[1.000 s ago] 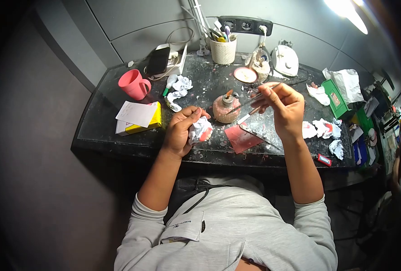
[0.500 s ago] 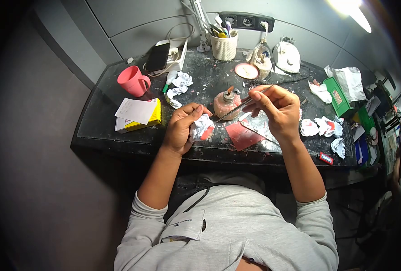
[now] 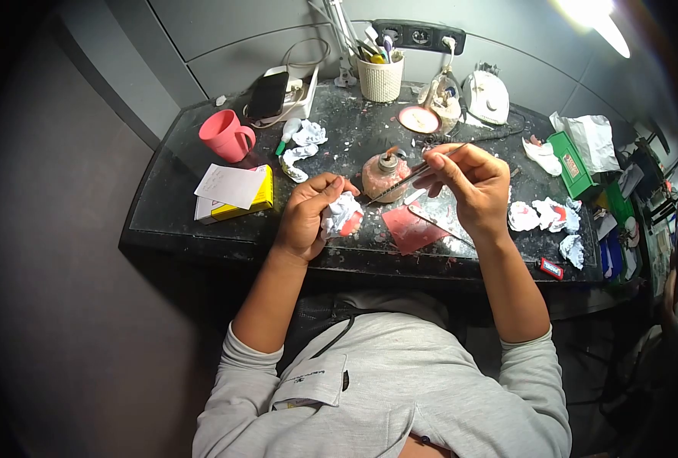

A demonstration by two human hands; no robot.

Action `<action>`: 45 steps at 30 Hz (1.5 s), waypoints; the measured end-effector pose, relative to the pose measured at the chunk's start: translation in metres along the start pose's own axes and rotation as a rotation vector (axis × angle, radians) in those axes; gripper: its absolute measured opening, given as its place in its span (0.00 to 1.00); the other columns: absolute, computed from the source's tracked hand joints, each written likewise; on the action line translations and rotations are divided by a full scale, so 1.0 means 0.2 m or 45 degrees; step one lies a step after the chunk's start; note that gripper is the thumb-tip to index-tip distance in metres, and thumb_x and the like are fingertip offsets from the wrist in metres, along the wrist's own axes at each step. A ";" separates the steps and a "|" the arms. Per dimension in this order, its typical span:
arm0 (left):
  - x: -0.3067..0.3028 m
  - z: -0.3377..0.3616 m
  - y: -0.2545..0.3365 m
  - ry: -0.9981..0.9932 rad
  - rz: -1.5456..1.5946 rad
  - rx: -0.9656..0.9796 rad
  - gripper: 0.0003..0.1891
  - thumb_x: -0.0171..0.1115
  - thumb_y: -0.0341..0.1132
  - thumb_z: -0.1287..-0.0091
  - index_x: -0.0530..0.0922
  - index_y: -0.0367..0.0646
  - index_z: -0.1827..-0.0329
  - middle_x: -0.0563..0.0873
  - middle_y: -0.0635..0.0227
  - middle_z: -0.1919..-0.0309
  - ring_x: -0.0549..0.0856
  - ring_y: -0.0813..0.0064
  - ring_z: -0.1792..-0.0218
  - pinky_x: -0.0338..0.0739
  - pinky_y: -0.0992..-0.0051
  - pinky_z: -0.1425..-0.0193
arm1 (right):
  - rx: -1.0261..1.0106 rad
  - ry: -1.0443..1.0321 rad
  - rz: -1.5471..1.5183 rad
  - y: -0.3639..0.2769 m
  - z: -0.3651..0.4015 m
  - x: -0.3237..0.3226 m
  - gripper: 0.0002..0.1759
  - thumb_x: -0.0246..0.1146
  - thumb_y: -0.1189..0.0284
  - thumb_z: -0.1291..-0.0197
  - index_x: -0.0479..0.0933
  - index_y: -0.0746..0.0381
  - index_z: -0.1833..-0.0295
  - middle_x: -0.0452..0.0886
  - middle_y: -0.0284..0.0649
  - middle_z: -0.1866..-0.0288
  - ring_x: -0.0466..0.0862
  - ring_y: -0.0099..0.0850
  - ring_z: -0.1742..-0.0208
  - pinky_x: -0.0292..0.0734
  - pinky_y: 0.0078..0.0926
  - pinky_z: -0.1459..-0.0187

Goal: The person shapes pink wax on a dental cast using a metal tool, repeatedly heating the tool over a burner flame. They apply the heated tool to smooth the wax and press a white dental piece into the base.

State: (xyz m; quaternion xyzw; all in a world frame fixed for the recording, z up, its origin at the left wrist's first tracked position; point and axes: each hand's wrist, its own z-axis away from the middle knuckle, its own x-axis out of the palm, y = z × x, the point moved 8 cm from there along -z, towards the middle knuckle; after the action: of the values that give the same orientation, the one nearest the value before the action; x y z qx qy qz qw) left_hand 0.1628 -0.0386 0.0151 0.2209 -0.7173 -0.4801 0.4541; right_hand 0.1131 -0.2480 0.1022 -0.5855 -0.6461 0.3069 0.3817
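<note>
My left hand (image 3: 308, 217) is closed around a white plaster dental cast (image 3: 340, 210) with pink wax (image 3: 352, 224) along its right side. In my right hand (image 3: 472, 187), the fingers pinch a slim metal wax carver (image 3: 406, 183), whose tip points down-left, close to the cast. Behind the carver stands a spirit lamp (image 3: 381, 182), its pink-stained body topped by a small orange flame. A pink wax sheet (image 3: 409, 233) lies on the worktop between my forearms, and a flat metal spatula (image 3: 436, 222) rests across it.
To the left are a pink mug (image 3: 223, 137) and a yellow box (image 3: 259, 202) under a paper note (image 3: 228, 187). Several plaster casts (image 3: 553, 214) and a red lighter (image 3: 551, 268) lie at right. A woven cup (image 3: 380, 80) of tools and a phone (image 3: 268, 95) stand farther back.
</note>
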 end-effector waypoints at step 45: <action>0.00 0.00 0.00 0.047 -0.010 0.010 0.12 0.55 0.37 0.24 0.81 0.36 0.59 0.86 0.67 0.66 0.84 0.82 0.71 0.79 0.82 0.64 | -0.017 -0.030 -0.006 -0.02 0.01 0.01 0.08 0.66 0.76 0.32 0.83 0.72 0.59 0.87 0.45 0.59 0.91 0.33 0.65 0.82 0.20 0.71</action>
State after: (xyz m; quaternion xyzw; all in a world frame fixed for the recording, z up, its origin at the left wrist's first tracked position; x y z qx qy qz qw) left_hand 0.1630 -0.0378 0.0154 0.2344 -0.7099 -0.4748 0.4644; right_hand 0.1093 -0.2473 0.1036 -0.5828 -0.6540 0.3084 0.3709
